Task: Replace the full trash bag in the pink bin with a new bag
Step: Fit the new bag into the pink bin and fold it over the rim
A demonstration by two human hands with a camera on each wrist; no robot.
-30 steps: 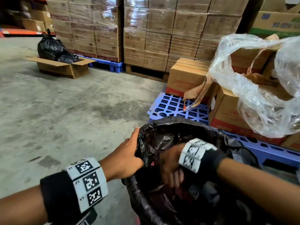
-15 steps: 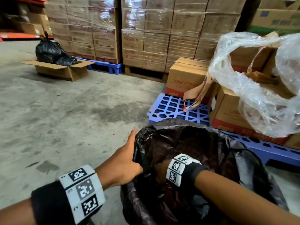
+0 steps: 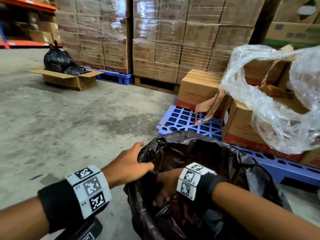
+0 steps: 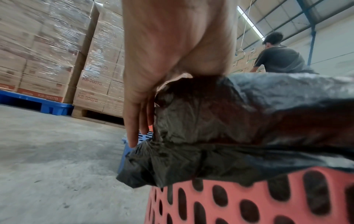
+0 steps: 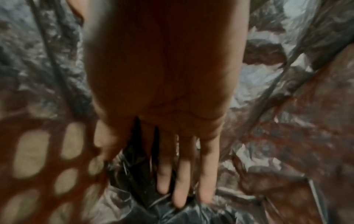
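Warehouse floor; right hand (image 3: 166, 186) inside bag (image 3: 225, 158)

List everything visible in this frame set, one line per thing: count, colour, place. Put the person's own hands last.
Bin liner bag: one, black, draped over the bin's rim.
Bin: one, pink, perforated, under the liner; seen in the left wrist view.
Tied trash bags: at least one, black, in the open box far left.
Open cardboard box: one, brown, on the floor.
Wrapped carton stacks: two, brown, on pallets behind.
Lubrication cartons: several, brown and red, on the near pallet.
Pallet: one near, blue, beyond the bin.
Clear plastic wrap: one bundle, over cartons, right.
Another person: one, dark shirt, background.
Left hand: grips the liner's edge.
Right hand: inside the liner, fingers straight.
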